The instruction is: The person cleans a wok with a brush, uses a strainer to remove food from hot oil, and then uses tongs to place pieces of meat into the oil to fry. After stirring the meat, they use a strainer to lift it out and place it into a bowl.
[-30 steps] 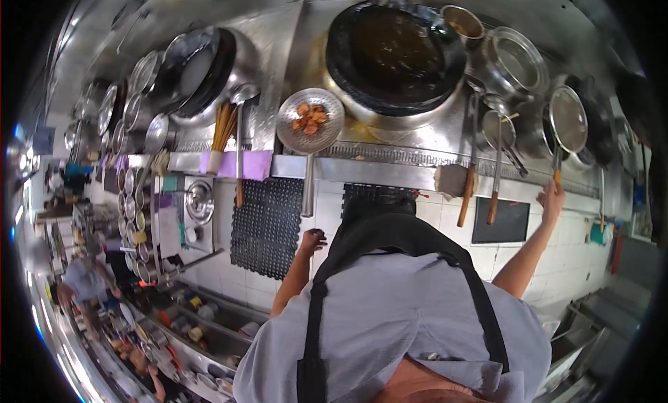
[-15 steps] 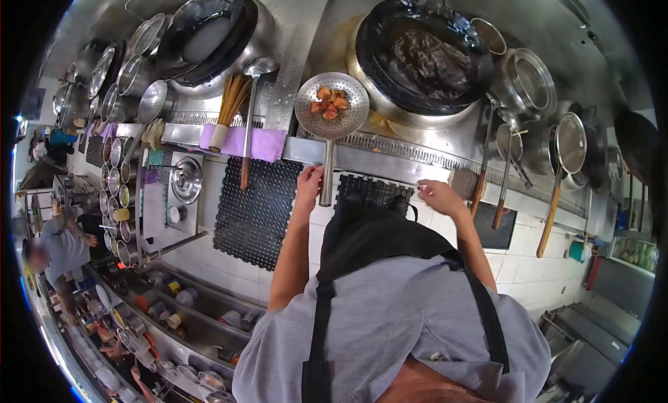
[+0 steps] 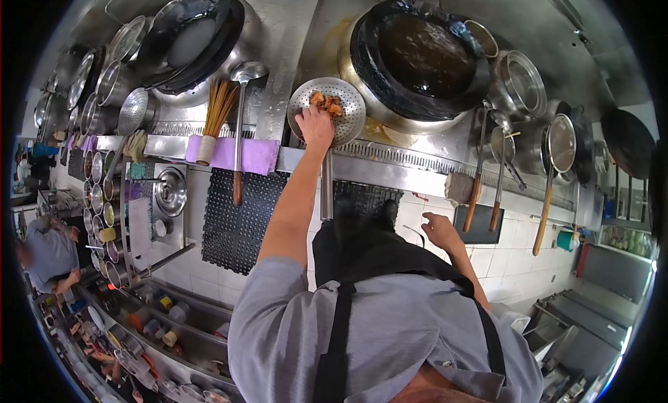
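My left hand (image 3: pixel 316 128) reaches over a perforated steel skimmer (image 3: pixel 351 128), its fingers bunched against browned, fried-looking pieces of food (image 3: pixel 325 102). What the fingers pinch is hidden beneath the hand. The skimmer rests on the edge of the steel cooktop (image 3: pixel 390 168), and its metal handle points toward my body. Off to the right, my right hand (image 3: pixel 438 230) hangs in front of the counter with loosely spread fingers and nothing in it. Behind the skimmer, a large black wok (image 3: pixel 445 100) of dark liquid sits on a burner.
A bamboo brush (image 3: pixel 218 114) and a ladle (image 3: pixel 240 124) lie on the left, by a purple cloth (image 3: pixel 254 156). Long-handled tools, among them a wire strainer (image 3: pixel 561 142), hang over the right edge. Another person (image 3: pixel 49 253) stands at far left.
My left hand has moved up from beside the skimmer's handle to the food in its bowl. My right hand has dropped slightly, away from the counter edge. The dark sheet-like patch in the wok looks smoother.
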Action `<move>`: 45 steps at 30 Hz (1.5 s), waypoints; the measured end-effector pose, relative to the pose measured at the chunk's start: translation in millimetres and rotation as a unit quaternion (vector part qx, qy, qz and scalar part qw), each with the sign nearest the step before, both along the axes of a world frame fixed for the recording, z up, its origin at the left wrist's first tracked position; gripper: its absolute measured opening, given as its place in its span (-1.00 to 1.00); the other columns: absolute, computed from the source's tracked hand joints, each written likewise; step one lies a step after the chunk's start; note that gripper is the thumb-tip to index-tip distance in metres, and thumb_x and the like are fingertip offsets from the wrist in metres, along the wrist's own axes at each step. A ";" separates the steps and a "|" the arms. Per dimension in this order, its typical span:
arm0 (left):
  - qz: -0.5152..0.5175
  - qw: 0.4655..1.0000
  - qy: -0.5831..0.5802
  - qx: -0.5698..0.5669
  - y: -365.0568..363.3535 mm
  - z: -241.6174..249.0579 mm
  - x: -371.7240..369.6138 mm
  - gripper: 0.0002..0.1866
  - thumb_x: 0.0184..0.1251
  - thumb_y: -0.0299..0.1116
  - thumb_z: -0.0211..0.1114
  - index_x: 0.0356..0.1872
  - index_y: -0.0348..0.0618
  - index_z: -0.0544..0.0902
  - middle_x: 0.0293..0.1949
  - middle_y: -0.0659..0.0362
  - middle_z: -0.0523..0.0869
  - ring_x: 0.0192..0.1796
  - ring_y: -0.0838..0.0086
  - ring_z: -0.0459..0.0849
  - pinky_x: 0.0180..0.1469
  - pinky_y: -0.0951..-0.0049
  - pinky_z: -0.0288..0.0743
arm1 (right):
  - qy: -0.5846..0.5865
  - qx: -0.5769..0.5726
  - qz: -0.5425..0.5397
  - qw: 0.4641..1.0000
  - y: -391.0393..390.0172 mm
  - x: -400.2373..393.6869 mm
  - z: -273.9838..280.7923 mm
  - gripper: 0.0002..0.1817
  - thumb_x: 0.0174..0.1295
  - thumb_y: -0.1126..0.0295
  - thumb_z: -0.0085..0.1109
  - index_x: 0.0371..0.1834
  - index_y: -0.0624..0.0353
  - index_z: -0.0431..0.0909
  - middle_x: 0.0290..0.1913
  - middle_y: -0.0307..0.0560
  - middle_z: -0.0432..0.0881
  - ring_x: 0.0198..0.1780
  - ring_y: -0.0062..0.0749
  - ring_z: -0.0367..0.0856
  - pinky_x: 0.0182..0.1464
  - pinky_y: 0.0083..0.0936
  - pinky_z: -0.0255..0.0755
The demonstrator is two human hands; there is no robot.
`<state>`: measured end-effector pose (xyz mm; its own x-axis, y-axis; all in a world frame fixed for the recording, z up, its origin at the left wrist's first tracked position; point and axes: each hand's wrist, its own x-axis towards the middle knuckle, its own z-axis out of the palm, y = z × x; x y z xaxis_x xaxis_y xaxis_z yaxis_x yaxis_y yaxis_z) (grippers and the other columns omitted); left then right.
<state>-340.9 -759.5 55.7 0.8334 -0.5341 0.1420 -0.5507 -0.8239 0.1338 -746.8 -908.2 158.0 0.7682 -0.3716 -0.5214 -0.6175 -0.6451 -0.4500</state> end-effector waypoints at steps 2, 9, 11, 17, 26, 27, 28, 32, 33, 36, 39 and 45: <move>0.012 1.000 -0.006 -0.003 1.1 -1.3 0.8 -0.68 -0.03 -0.19 0.48 -0.27 -0.13 0.72 -0.10 0.12 0.58 0.05 0.26 0.51 0.04 0.12 0.24 | 0.002 0.009 0.005 1.000 6.4 -6.4 -4.1 -0.62 0.17 0.35 0.17 0.03 0.32 0.60 -0.16 0.35 0.67 -0.05 0.21 0.65 0.07 -0.09 0.50; 0.083 0.991 0.020 -0.108 49.2 92.1 -38.1 -0.46 0.02 -0.13 0.46 0.03 -0.08 0.54 -0.03 0.08 0.52 0.07 0.17 0.50 -0.02 0.00 0.25 | -0.070 0.093 0.105 0.988 31.4 57.4 -29.7 -0.63 0.18 0.35 0.19 0.01 0.33 0.61 -0.24 0.31 0.68 -0.12 0.16 0.67 -0.05 -0.12 0.52; 0.100 0.976 -0.019 -0.191 82.4 90.4 -59.8 -0.50 0.03 -0.16 0.45 0.00 -0.09 0.54 -0.04 0.07 0.52 0.08 0.15 0.50 -0.02 0.01 0.25 | -0.120 0.175 0.091 0.973 50.4 92.6 -56.5 -0.60 0.24 0.30 0.22 0.06 0.34 0.58 -0.25 0.19 0.71 -0.17 0.05 0.69 -0.10 -0.17 0.54; 0.190 0.974 0.029 -0.119 243.0 58.4 -199.2 -0.57 0.04 -0.26 0.38 -0.03 -0.10 0.53 -0.05 0.03 0.51 0.03 0.11 0.54 -0.01 0.00 0.30 | 0.028 0.724 -0.176 0.667 119.4 187.9 -86.8 -0.59 0.38 0.10 0.19 0.10 0.17 0.47 -0.05 0.06 0.65 -0.06 -0.10 0.65 0.04 -0.18 0.55; 0.506 0.786 0.329 -0.130 448.5 -68.1 -636.4 -0.53 0.07 -0.08 0.36 -0.14 -0.28 0.65 -0.12 -0.22 0.68 0.03 -0.08 0.65 0.06 0.06 0.54 | -0.010 0.681 -0.158 0.715 93.0 170.1 -69.1 -0.67 0.40 0.39 0.08 -0.54 0.00 0.23 -0.70 -0.40 0.17 -0.71 -0.64 0.09 -0.64 -0.58 0.09; 0.533 0.772 0.325 -0.121 451.3 -66.7 -678.9 -0.58 0.05 -0.08 0.34 -0.37 -0.34 0.69 -0.22 -0.23 0.71 -0.06 -0.10 0.68 0.01 0.04 0.55 | 0.003 0.680 -0.131 0.721 81.9 152.6 -69.7 -0.80 0.40 0.35 0.12 -0.41 0.05 0.39 -0.64 -0.35 0.27 -0.69 -0.63 0.20 -0.66 -0.60 0.15; 0.575 0.711 0.372 -0.161 454.1 -64.3 -715.0 -0.63 0.04 -0.12 0.31 -0.51 -0.32 0.67 -0.39 -0.17 0.71 -0.23 -0.01 0.72 -0.10 0.11 0.60 | -0.011 0.622 -0.111 0.775 83.1 133.3 -52.7 -0.90 0.37 0.38 0.14 -0.25 0.09 0.42 -0.62 -0.33 0.30 -0.68 -0.61 0.25 -0.67 -0.60 0.18; 0.754 0.446 0.342 -0.339 434.5 -74.9 -814.9 -0.75 0.05 -0.31 0.30 -0.60 -0.33 0.67 -0.58 -0.01 0.73 -0.55 0.25 0.77 -0.37 0.29 0.67 | -0.004 0.526 0.015 0.850 114.6 78.8 21.4 -0.58 0.23 0.48 0.17 0.16 0.15 0.36 -0.56 -0.25 0.36 -0.68 -0.56 0.37 -0.68 -0.57 0.27; 0.760 0.373 0.322 -0.423 431.5 -106.2 -840.5 -0.78 0.10 -0.34 0.31 -0.58 -0.32 0.66 -0.58 0.01 0.72 -0.55 0.25 0.77 -0.47 0.21 0.64 | 0.021 0.516 0.057 0.855 128.3 72.4 33.2 -0.54 0.22 0.46 0.15 0.20 0.13 0.31 -0.54 -0.24 0.35 -0.68 -0.59 0.33 -0.69 -0.59 0.24; 0.719 0.298 0.453 -0.435 420.2 -121.2 -851.7 -0.77 0.18 -0.28 0.34 -0.35 -0.27 0.65 -0.49 0.04 0.71 -0.52 0.27 0.76 -0.48 0.08 0.55 | 0.097 0.502 0.174 0.842 194.1 54.4 57.9 -0.51 0.18 0.43 0.20 0.18 0.18 0.32 -0.56 -0.26 0.34 -0.70 -0.60 0.31 -0.70 -0.60 0.24; 0.619 0.376 0.549 -0.417 440.0 -144.2 -841.0 -0.71 0.16 -0.19 0.39 -0.20 -0.17 0.69 -0.37 0.10 0.72 -0.47 0.33 0.76 -0.42 0.09 0.52 | 0.184 0.542 0.226 0.788 298.4 19.4 73.4 -0.46 0.11 0.45 0.20 0.18 0.27 0.31 -0.60 -0.27 0.30 -0.73 -0.59 0.29 -0.71 -0.59 0.20; 0.638 0.470 0.286 -0.539 551.1 -139.4 -840.4 -0.57 0.18 -0.26 0.34 -0.05 -0.43 0.63 -0.36 0.01 0.74 -0.40 0.34 0.76 -0.32 0.37 0.62 | 0.358 0.566 0.362 0.648 565.1 -56.2 92.2 -0.48 0.11 0.50 0.16 0.18 0.32 0.29 -0.63 -0.26 0.30 -0.75 -0.56 0.31 -0.70 -0.55 0.23</move>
<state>-1181.3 -208.4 -83.7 0.4435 0.5773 -0.6856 0.6800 0.2815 0.6770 -803.0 -343.1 250.3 -0.0629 0.8833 -0.4646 -0.6492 -0.3898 -0.6532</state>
